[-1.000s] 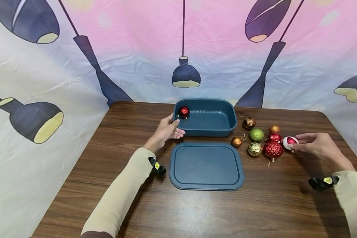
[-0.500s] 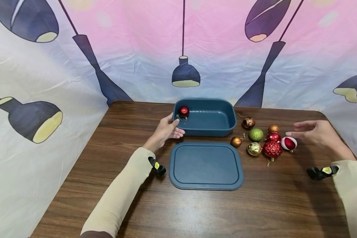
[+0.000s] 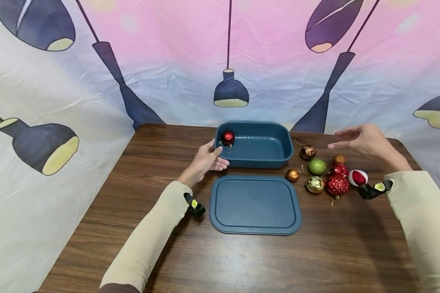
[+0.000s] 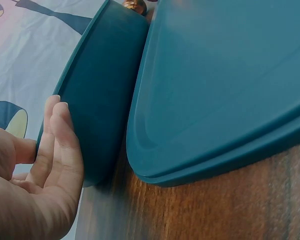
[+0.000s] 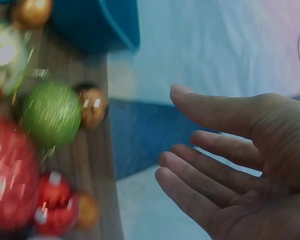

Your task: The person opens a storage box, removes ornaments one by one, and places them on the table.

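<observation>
My left hand [image 3: 205, 158] holds the near left corner of a dark blue rectangular container [image 3: 256, 163]. In the left wrist view, its fingers [image 4: 65, 145] lie along the outer wall, with the thumb round the corner. One shiny red Christmas bauble [image 3: 228, 137] lies inside at the left end. My right hand [image 3: 368, 140] hovers above the far right of the table, holding nothing, its fingers [image 5: 210, 175] spread from the thumb. Below it are loose baubles: a green one [image 3: 317, 167], a large red one [image 3: 338, 185], a white-and-red one [image 3: 358, 178] and a copper one [image 3: 308, 152].
A flat blue lid [image 3: 255, 205] lies on the brown wooden table [image 3: 234, 264], in front of the container. Between lid and baubles sits an orange-gold ornament [image 3: 292, 175], beside a gold one [image 3: 315, 184]. A printed cloth [image 3: 190, 93] hangs behind the table.
My right hand has let go of the white-and-red bauble, leaving it beside the red ones, then risen and moved away to the far left. The left hand has stayed on the container.
</observation>
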Motion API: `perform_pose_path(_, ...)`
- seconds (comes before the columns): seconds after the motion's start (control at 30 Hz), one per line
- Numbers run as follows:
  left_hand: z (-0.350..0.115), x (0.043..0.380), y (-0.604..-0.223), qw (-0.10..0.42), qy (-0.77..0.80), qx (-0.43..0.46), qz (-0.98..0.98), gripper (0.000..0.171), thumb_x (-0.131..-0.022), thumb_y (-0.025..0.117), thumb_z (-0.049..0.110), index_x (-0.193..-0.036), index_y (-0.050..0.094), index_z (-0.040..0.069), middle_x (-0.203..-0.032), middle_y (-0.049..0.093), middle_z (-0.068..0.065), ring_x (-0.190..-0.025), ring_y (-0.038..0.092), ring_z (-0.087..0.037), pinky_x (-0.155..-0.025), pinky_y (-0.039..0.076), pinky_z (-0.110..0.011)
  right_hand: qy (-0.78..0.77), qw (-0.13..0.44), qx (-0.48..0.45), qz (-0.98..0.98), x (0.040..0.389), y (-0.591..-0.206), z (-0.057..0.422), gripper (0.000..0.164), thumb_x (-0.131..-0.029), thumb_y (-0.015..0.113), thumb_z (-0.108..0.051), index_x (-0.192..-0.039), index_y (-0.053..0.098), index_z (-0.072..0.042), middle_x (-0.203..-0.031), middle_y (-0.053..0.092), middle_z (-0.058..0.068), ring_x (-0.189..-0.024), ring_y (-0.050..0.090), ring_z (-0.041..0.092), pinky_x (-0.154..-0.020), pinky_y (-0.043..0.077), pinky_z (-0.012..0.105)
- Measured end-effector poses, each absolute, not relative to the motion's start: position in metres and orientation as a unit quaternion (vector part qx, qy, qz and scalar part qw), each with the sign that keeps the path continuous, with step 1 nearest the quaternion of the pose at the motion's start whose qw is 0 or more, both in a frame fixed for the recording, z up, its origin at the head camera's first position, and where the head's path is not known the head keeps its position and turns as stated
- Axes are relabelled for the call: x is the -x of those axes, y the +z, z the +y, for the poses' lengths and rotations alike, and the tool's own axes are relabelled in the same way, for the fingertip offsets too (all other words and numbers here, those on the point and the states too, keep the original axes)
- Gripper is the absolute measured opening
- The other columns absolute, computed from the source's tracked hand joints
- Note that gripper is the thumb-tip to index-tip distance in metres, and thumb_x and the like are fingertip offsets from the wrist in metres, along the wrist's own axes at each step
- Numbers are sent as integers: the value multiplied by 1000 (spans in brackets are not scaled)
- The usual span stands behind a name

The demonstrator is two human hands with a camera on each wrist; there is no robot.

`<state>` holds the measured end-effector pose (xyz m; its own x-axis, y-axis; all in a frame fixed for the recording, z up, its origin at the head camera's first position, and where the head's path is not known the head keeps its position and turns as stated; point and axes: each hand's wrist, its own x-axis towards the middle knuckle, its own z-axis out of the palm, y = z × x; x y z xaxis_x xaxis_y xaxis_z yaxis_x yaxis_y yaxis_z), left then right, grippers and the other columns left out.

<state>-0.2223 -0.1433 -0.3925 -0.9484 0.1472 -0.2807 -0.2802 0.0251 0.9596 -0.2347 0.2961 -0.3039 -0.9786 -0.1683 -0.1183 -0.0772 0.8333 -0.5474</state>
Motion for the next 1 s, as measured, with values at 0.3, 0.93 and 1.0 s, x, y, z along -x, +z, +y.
perform_pose_path(0.3, -142, 223, -393, 151, 697, 53, 699, 62, -110, 47, 20, -164, 16, 23, -76, 73, -14, -58, 70, -18, -56, 58, -24, -317, 84, 102, 939, 249, -296, 239, 71, -83, 83, -48, -134, 64, -1, -132, 62, 26, -117, 60, 40, -93, 50, 52)
perform_pose_path(0.93, -143, 224, -394, 152, 698, 58, 697, 62, -110, 47, 21, -164, 17, 23, -78, 73, -15, -59, 71, -17, -60, 60, -26, -395, 120, 167, 895, 274, -327, 138, 49, -87, 83, -15, -129, 66, 4, -129, 64, 25, -117, 64, 37, -98, 52, 52)
perform_pose_path(1.0, -143, 223, -394, 153, 698, 58, 697, 62, -110, 47, 22, -164, 17, 23, -78, 74, -15, -59, 71, -17, -61, 60, -27, -396, 121, 172, 894, 276, -332, 130, 49, -87, 82, -14, -129, 66, 5, -130, 63, 26, -118, 63, 37, -98, 52, 53)
